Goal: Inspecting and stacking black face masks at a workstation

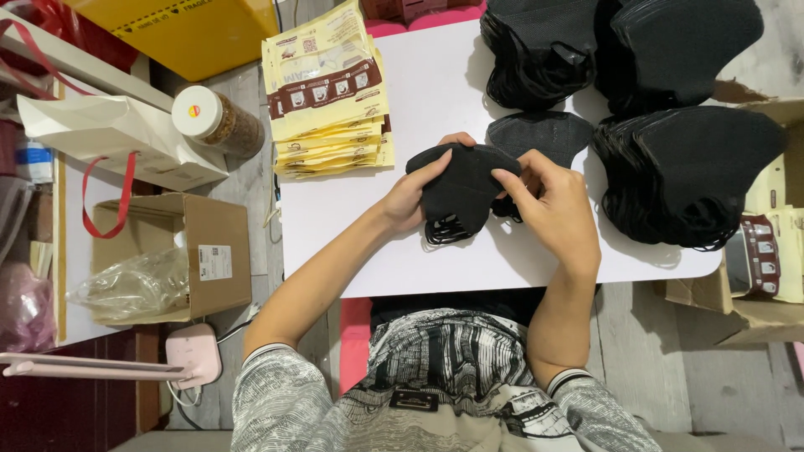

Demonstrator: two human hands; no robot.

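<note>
Gripping a small stack of black masks (459,186) from both sides above the white desk (352,251), the left hand (409,199) and right hand (554,209) clench fingers around it, apparently squaring the edges; more black piles (687,172) wait far right.

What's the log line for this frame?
left hand: holds black masks | right hand: holds same masks | above white table | mask piles, yellow packets nearby

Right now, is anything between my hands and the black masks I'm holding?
Nothing visible. Both the left hand and the right hand already grip the small bundle of black masks directly, above the white table.
</note>
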